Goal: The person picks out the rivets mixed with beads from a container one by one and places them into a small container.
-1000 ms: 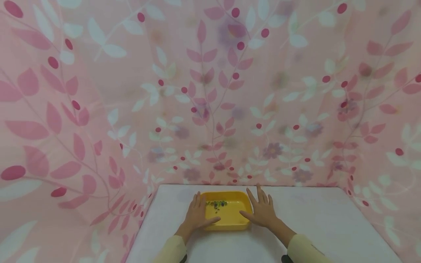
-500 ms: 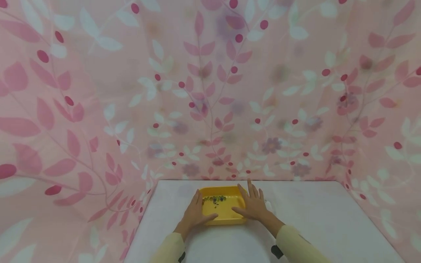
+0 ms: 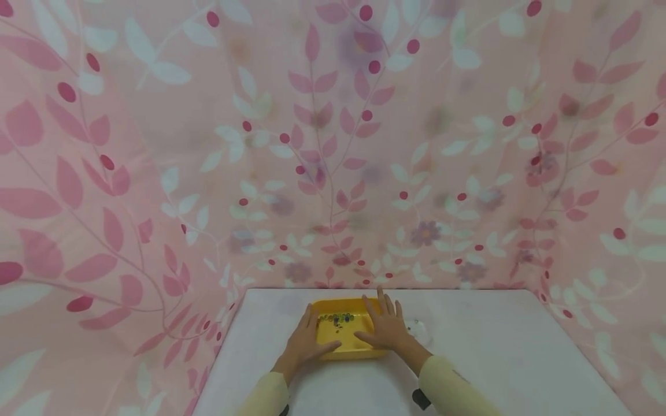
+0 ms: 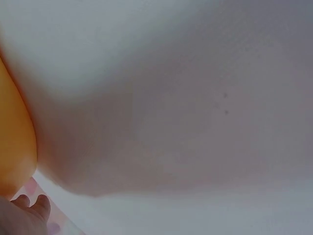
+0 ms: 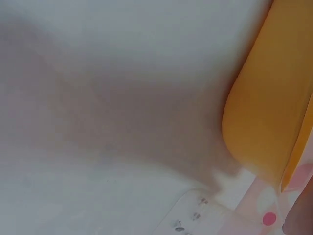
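A shallow yellow tray (image 3: 347, 345) sits on the white table. Inside it, green and blue glass marbles (image 3: 333, 318) gather toward the far left, with a few tiny dark bits (image 3: 338, 328) below them. My left hand (image 3: 302, 345) is at the tray's left side, fingers extended forward and thumb over the near rim. On the right side, my right hand (image 3: 389, 330) lies over the rim, its fingers spread and thumb reaching over the tray. Yellow tray wall shows in both wrist views, with left fingertips (image 4: 41, 206) at a lower corner.
Just right of my right hand is a clear dish (image 3: 422, 334). In the right wrist view, small silvery pieces (image 5: 179, 226) with flat heads and short stems lie in it. Pink leaf-patterned cloth (image 3: 333, 144) hangs behind the table and along both sides.
My right hand has moved left, from beside the tray onto its right rim, uncovering the clear dish. The left hand stays at the tray's left side. The head view has shifted slightly.
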